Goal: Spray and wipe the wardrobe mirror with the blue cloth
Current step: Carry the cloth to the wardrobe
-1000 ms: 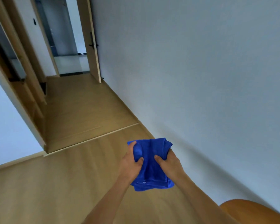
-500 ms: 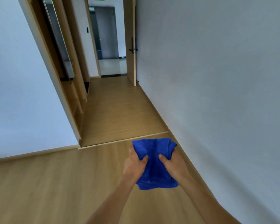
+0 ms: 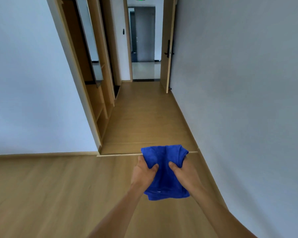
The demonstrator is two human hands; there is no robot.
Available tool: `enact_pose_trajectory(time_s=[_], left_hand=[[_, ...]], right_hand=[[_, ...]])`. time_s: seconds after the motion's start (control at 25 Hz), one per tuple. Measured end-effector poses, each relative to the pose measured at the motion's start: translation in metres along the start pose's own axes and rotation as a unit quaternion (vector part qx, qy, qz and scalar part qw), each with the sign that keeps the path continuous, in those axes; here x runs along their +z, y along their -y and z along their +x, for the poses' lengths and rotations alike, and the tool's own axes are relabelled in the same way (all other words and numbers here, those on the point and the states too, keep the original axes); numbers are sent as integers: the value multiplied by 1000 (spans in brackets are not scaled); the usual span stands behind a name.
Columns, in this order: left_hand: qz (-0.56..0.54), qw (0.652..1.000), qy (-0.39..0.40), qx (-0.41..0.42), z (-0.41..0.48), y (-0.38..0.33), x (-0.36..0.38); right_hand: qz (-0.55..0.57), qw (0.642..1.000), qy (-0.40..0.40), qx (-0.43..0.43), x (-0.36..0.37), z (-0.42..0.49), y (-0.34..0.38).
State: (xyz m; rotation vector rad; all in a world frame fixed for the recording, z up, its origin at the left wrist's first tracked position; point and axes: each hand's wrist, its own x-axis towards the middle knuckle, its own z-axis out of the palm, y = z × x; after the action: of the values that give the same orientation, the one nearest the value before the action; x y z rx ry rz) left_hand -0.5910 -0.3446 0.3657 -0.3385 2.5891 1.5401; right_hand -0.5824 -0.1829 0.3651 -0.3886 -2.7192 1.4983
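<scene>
The person holds the blue cloth (image 3: pixel 164 170) bunched in both hands, left hand (image 3: pixel 143 174) and right hand (image 3: pixel 183 175) pinching it, while the wardrobe mirror (image 3: pixel 89 40) stands far left, so spraying and wiping seem not yet begun.

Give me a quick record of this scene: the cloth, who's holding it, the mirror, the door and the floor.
cloth: blue cloth, bunched, held off the floor
grip: left hand and right hand, one each side, thumbs on top
mirror: wardrobe mirror, ahead on the left, untouched
door: wooden door, open at the far end
floor: wood floor
</scene>
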Motion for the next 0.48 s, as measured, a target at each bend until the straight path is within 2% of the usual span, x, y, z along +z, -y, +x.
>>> enact_pose_trajectory(time_s=[0.28, 0.48], left_hand=[[3, 1000, -10, -14, 72, -8, -6], [-14, 1000, 1, -1, 155, -19, -19]], right_hand=[[-6, 999, 40, -17, 18, 69, 22], [14, 999, 44, -21, 40, 142, 49]])
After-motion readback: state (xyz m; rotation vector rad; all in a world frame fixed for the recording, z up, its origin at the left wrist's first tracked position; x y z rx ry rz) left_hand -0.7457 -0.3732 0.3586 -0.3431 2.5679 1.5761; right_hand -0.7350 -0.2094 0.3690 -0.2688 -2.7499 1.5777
